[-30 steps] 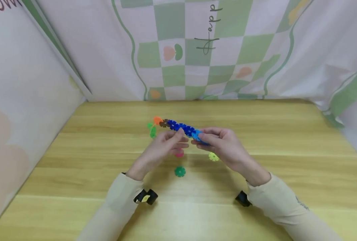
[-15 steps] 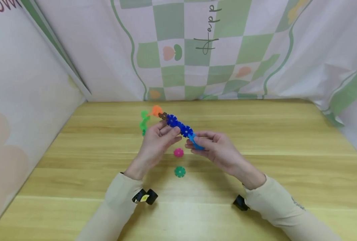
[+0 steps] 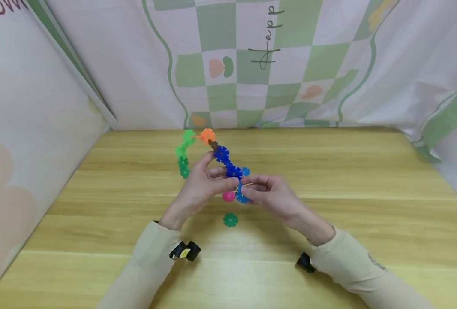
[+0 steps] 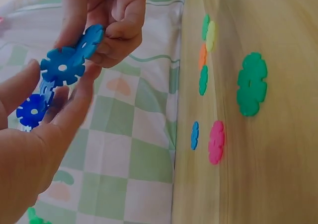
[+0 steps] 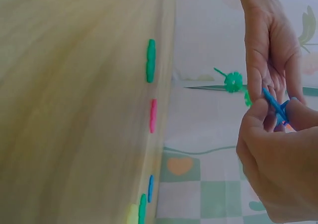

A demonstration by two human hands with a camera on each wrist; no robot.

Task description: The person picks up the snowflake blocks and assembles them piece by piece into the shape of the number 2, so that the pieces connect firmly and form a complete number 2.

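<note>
A curved chain of plastic snowflake discs (image 3: 221, 154) hangs above the table between both hands. From its far left end it runs green, light green, orange, brown, dark blue and light blue. My left hand (image 3: 205, 182) holds the dark blue stretch between thumb and fingers. At the near end, my right hand (image 3: 272, 195) pinches a light blue disc (image 4: 62, 67), which joins another light blue disc at an angle. In the right wrist view the right fingers (image 5: 256, 112) cover part of that joint, while the green end (image 5: 233, 82) dangles beyond.
On the wooden table (image 3: 329, 274) lie a loose pink disc (image 3: 229, 196), a green disc (image 3: 230, 219) and a blue disc (image 3: 245, 171). Orange (image 4: 202, 56), yellow (image 4: 210, 36) and further green discs lie farther off in the left wrist view. A checked cloth (image 3: 251, 86) hangs behind the table.
The chain has turned, its orange and green end swinging away from me and opening out in view. My right hand has shifted left and nearer with the light blue end. The left hand keeps its hold.
</note>
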